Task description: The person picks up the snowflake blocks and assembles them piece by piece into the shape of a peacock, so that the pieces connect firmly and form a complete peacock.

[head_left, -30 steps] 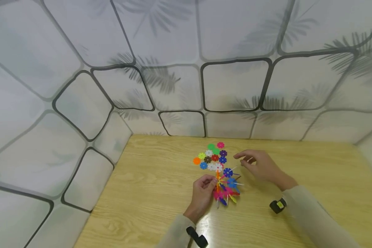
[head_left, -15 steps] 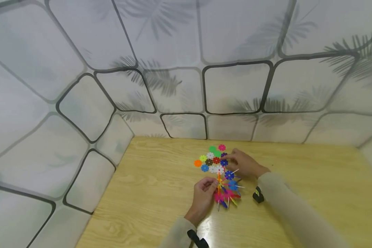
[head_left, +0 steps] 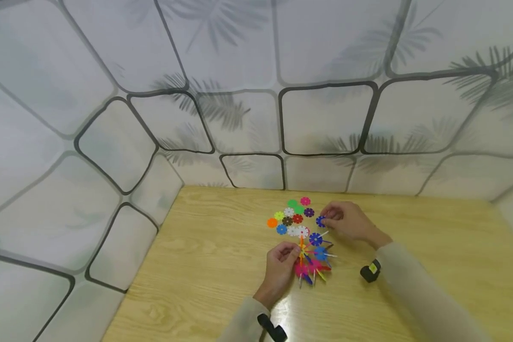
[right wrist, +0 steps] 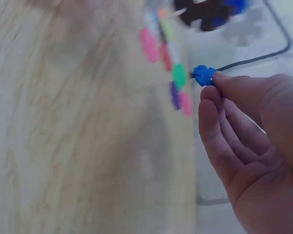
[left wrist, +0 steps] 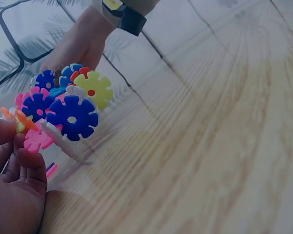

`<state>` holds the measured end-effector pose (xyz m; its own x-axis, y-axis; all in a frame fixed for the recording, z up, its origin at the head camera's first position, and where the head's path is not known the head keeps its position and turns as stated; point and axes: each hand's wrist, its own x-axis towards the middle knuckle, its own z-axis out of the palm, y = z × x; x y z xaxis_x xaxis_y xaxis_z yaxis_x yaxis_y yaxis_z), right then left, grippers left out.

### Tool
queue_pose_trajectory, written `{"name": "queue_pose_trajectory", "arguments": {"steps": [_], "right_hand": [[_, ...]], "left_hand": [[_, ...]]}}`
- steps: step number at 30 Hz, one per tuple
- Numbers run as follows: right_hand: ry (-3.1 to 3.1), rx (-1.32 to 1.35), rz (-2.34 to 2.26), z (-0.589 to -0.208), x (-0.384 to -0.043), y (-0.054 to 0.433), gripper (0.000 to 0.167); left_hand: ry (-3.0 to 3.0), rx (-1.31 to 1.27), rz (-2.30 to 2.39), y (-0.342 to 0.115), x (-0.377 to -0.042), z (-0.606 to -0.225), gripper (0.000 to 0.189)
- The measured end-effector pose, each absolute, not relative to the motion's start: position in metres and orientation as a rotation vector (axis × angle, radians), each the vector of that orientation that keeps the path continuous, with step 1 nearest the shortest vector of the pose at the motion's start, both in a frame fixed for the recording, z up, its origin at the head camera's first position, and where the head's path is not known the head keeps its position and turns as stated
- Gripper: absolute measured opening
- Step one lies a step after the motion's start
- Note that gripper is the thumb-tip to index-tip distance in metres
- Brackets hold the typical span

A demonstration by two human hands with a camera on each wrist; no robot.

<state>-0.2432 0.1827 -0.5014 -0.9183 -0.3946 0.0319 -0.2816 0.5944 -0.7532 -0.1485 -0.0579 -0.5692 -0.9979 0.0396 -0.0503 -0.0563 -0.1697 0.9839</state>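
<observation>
Low in the frame, the left hand (head_left: 280, 263) pinches the left edge of a cluster of notched discs (head_left: 319, 253) between thumb and fingers, around its orange and yellow pieces. The cluster spreads to the right of that hand, many discs edge-on or tilted, with no clear single long axis.

A little farther up and right, the right hand (head_left: 350, 221) pinches one blue disc (head_left: 319, 222) between thumb and fingers. This round piece is above and slightly right of the cluster, near its topmost dark-blue disc (head_left: 315, 239) but apart from it, so the cluster lies down and left of the right hand; the left hand is the nearer of the two to it.

Beyond, left of the blue disc, loose discs (head_left: 287, 221) lie on the wooden surface (head_left: 205, 247), with the patterned wall (head_left: 248, 128) behind.

Half a second ago the right hand reached over the right edge of the loose discs; now it has drawn back rightward with the blue disc, while the left hand has kept its grip.
</observation>
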Motion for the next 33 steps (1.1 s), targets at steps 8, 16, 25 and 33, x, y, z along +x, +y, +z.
{"name": "queue_pose_trajectory", "arguments": {"steps": [8, 16, 25, 33], "right_hand": [[2.486, -0.68, -1.425, -0.492, -0.234, 0.19, 0.011], [2.375, -0.818, -1.477, -0.501, -0.232, 0.194, 0.014], [2.333, -0.894, -1.515, -0.493, -0.227, 0.194, 0.015], [2.395, -0.963, -1.428, -0.489, -0.225, 0.193, 0.015]], "left_hand": [[1.982, -0.042, 2.33, -0.058, -0.149, -0.569, 0.024], [1.992, -0.056, 2.326, -0.058, -0.15, -0.566, 0.025], [1.981, -0.05, 2.319, -0.059, -0.15, -0.566, 0.025], [1.977, -0.056, 2.291, -0.061, -0.15, -0.568, 0.023]]}}
